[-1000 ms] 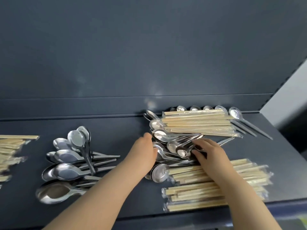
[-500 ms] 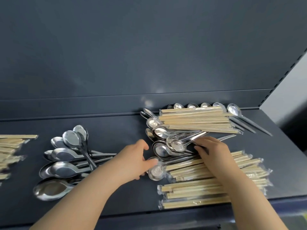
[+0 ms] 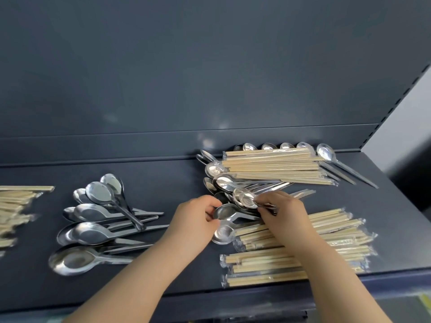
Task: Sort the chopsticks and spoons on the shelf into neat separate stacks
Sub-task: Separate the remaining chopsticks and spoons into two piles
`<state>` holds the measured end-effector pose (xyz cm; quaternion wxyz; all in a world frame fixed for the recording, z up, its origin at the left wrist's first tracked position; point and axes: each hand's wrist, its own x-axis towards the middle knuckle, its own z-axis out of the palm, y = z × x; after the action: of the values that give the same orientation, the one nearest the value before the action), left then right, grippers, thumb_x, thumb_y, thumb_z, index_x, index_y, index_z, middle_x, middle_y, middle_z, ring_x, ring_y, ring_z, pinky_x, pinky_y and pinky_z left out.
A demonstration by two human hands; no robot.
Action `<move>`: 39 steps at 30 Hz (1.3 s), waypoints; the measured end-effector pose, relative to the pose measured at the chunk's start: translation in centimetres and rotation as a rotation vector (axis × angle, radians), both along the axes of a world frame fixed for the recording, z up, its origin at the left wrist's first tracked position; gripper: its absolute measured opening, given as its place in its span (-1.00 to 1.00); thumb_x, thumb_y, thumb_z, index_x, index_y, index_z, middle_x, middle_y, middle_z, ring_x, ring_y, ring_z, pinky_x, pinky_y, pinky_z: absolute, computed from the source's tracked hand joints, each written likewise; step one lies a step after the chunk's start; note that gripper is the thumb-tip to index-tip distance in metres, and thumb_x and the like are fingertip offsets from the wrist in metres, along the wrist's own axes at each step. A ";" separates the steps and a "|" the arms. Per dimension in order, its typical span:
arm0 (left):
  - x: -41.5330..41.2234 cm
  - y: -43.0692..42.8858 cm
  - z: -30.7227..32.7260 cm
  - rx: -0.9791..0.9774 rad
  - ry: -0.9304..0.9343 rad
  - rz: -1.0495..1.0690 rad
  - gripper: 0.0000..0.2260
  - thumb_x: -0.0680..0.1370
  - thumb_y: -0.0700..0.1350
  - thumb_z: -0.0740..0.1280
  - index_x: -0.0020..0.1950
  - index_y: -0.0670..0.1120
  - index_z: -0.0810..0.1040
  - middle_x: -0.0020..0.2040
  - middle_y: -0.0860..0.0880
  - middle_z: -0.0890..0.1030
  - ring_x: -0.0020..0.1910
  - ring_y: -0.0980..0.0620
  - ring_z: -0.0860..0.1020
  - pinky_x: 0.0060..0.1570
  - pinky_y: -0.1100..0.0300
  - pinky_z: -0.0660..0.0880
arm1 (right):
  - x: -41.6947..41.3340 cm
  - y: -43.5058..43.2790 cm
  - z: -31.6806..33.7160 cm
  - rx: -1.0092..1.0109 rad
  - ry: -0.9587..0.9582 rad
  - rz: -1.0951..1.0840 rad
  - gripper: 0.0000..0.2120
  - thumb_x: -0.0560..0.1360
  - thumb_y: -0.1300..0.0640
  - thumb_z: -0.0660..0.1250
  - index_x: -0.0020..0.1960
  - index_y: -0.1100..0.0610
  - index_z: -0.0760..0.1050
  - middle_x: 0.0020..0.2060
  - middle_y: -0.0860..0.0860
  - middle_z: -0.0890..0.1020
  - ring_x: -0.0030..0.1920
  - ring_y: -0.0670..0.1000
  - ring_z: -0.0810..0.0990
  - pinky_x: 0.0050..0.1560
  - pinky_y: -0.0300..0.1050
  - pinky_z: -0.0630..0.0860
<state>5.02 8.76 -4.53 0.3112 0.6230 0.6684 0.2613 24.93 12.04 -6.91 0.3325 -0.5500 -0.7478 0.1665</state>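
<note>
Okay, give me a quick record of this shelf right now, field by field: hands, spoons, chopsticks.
left hand: pinches one spoon by its bowl
right hand: grips a bunch of spoons by the handles
spoon pile: left part of shelf, handles pointing right
back chopsticks: lie across a row of spoons
front chopsticks: wrapped, near shelf edge, under right forearm

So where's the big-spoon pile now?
Head view, left side of the shelf: the big-spoon pile lies between the far-left chopsticks and the left hand.
</note>
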 end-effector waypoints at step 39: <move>-24.5 -4.1 1.3 0.298 0.229 0.240 -0.85 0.47 -0.21 0.40 0.00 -0.05 0.67 -0.12 0.01 0.67 -0.15 -0.01 0.61 -0.14 0.21 0.43 | -25.9 -7.7 1.2 0.511 -0.248 0.213 -0.82 0.19 0.30 0.48 -0.28 0.12 0.55 -0.36 0.00 0.49 -0.33 0.08 0.47 -0.50 -0.14 0.41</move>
<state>-19.47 4.62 -3.20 0.1044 0.6038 0.7227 0.3197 -0.92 4.39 -5.74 0.3467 -0.3833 -0.8539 -0.0615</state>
